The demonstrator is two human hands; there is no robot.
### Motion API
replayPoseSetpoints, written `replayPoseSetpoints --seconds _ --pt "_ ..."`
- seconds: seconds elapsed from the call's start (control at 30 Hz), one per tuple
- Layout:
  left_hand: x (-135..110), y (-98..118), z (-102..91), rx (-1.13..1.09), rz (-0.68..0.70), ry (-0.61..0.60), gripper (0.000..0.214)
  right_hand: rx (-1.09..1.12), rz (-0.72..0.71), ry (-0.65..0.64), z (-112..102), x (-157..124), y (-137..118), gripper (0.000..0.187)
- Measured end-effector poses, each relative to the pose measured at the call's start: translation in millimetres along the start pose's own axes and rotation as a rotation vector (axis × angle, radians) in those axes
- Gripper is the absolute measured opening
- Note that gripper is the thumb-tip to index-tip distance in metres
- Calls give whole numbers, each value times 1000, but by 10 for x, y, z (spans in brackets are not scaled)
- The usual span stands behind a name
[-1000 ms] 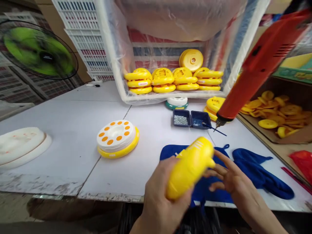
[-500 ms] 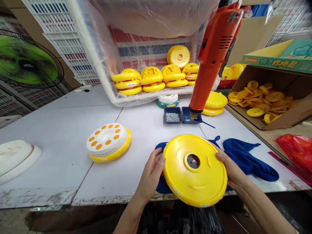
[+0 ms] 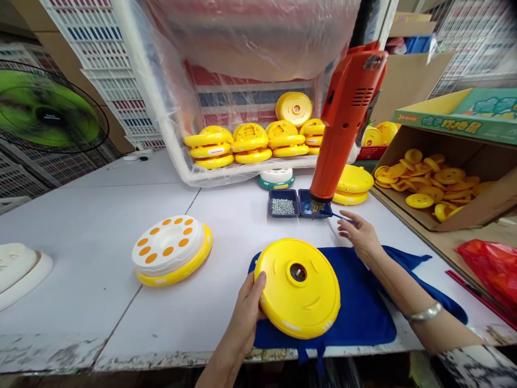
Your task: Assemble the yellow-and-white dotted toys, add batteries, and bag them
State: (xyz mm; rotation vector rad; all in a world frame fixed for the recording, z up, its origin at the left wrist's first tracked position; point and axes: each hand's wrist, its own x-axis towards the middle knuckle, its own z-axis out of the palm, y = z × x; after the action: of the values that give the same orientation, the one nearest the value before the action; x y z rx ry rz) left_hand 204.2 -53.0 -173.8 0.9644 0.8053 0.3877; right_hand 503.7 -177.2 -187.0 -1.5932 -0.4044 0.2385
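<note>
A round yellow plastic disc (image 3: pixel 301 288) with a centre hole lies flat on a blue cloth (image 3: pixel 361 307) at the table's near edge. My left hand (image 3: pixel 248 310) grips its left rim, thumb on top. My right hand (image 3: pixel 359 234) hovers open over the cloth's far right corner, fingers spread toward two small blue trays (image 3: pixel 297 203); the left tray holds small metal screws (image 3: pixel 281 205). An orange electric screwdriver (image 3: pixel 345 126) hangs tip-down just above the right tray.
A white-and-yellow disc toy with orange dots (image 3: pixel 169 253) sits left of centre. Stacked yellow discs (image 3: pixel 250 144) fill a plastic-lined crate at the back. A cardboard box of small yellow parts (image 3: pixel 434 180) stands right. A green fan (image 3: pixel 44 110) spins far left.
The yellow disc went from edge-up in both hands to lying flat on the cloth. My right hand let go of it and reached toward the blue trays.
</note>
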Motion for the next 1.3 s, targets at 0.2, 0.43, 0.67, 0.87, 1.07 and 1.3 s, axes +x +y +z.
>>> replayPoseSetpoints --seconds 0.2,0.43,0.67,0.87,1.07,1.3 --pt "-6 -53 -9 -5 -25 -9 65 -293 -289 -18 33 415 -200 18" --pt "-7 -62 -28 12 -22 -19 59 -394 -363 -142 73 558 -255 15" --pt "-20 -48 -16 26 -36 -7 60 -360 -343 -150 70 557 -194 11" --pt "-12 -57 -16 28 -27 0 56 -275 -289 -55 33 546 -134 15" --pt "-10 -66 -12 22 -5 -4 57 -106 -208 72 80 457 -10 30" --pt "-7 -85 -24 21 -15 0 56 119 -106 140 -374 134 -50 35"
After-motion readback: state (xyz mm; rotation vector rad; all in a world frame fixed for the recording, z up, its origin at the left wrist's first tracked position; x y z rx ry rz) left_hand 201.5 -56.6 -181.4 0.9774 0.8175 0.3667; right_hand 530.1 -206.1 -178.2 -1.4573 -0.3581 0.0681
